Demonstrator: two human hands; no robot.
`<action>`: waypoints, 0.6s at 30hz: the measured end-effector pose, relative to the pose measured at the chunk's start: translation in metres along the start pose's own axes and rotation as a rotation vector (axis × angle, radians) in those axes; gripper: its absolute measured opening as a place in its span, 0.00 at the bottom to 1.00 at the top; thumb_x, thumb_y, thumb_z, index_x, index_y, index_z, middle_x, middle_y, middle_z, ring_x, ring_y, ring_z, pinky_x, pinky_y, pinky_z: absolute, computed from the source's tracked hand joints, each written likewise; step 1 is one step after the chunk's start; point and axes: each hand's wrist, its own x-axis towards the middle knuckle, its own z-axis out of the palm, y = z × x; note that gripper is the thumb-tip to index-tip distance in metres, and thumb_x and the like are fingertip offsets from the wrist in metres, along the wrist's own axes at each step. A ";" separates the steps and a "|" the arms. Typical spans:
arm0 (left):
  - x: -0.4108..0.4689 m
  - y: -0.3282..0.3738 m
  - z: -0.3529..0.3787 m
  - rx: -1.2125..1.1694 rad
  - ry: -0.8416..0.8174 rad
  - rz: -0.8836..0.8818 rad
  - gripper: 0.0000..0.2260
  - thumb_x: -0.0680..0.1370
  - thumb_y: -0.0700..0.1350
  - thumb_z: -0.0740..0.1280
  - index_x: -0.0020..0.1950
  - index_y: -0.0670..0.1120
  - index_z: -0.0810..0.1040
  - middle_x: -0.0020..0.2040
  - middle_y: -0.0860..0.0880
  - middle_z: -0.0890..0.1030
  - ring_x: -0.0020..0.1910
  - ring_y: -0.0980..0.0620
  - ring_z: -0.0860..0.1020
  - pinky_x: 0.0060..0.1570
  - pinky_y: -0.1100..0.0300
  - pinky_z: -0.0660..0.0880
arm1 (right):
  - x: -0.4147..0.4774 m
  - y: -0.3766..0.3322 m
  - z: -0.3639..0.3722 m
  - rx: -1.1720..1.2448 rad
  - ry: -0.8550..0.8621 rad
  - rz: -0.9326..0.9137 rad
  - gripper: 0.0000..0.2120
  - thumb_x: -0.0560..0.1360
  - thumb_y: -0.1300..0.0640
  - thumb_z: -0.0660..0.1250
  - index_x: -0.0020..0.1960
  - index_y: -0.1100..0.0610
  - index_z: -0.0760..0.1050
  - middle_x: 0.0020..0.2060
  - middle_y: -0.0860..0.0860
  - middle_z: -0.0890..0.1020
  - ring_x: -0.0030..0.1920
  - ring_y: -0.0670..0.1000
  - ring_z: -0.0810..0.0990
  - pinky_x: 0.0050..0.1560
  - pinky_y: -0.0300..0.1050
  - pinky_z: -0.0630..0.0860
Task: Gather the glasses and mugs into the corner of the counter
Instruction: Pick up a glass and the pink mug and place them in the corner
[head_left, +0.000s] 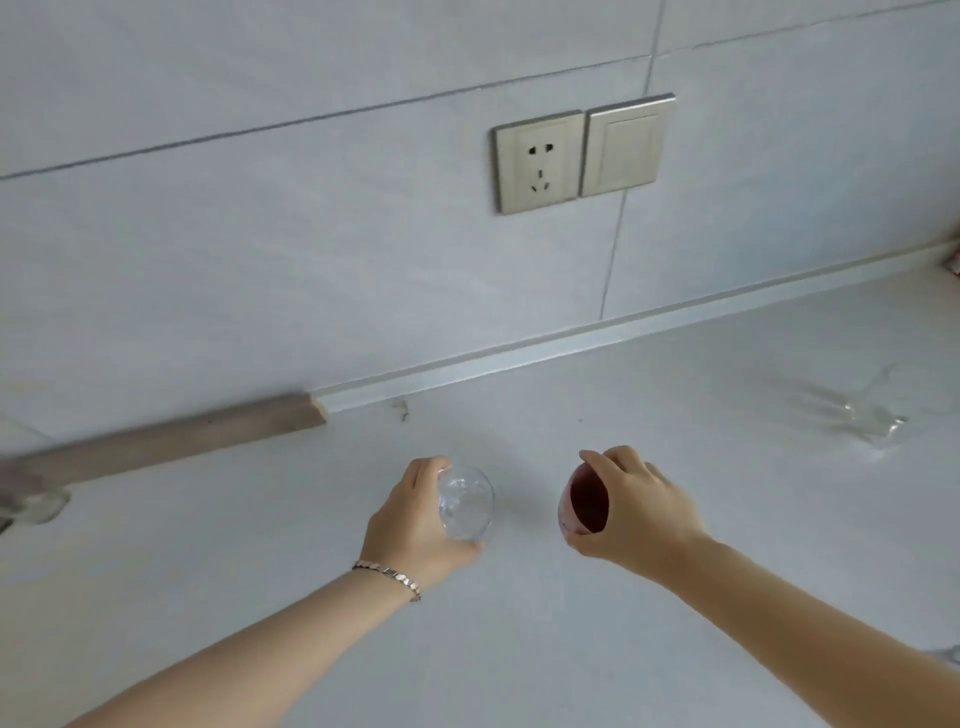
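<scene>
My left hand (415, 519) is wrapped around a clear glass (465, 503), fingers on its left side, held just over the pale counter (519, 649). My right hand (634, 512) grips a pink glass (584, 501) with a dark red inside, tilted so its mouth faces left. The two glasses are a short gap apart at the middle of the view. A silver bracelet sits on my left wrist. Another clear glass (852, 413) stands blurred at the far right of the counter.
A tiled wall with a socket and switch plate (579, 153) rises behind the counter. A pale trim strip (571, 338) runs along the wall's base, with a brown wooden strip (182, 436) at its left. A glassy edge (950, 667) shows at the right border.
</scene>
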 end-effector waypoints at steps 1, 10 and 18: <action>-0.007 -0.025 -0.016 0.007 0.030 -0.029 0.34 0.62 0.49 0.75 0.65 0.52 0.65 0.64 0.59 0.69 0.59 0.54 0.75 0.54 0.59 0.75 | 0.004 -0.026 0.009 -0.002 -0.018 -0.034 0.38 0.67 0.42 0.69 0.73 0.47 0.58 0.67 0.45 0.66 0.65 0.50 0.70 0.59 0.43 0.73; -0.054 -0.249 -0.148 0.076 0.157 -0.215 0.36 0.62 0.52 0.74 0.67 0.57 0.63 0.65 0.58 0.67 0.59 0.52 0.75 0.49 0.60 0.73 | 0.017 -0.252 0.103 0.016 -0.068 -0.170 0.40 0.66 0.41 0.71 0.73 0.47 0.57 0.68 0.45 0.66 0.64 0.50 0.71 0.57 0.41 0.72; -0.026 -0.365 -0.232 0.223 0.210 -0.217 0.36 0.63 0.56 0.75 0.68 0.51 0.66 0.65 0.50 0.70 0.61 0.48 0.75 0.54 0.55 0.74 | 0.025 -0.388 0.161 0.006 -0.095 -0.197 0.40 0.66 0.42 0.71 0.74 0.48 0.57 0.68 0.45 0.66 0.64 0.50 0.72 0.58 0.42 0.72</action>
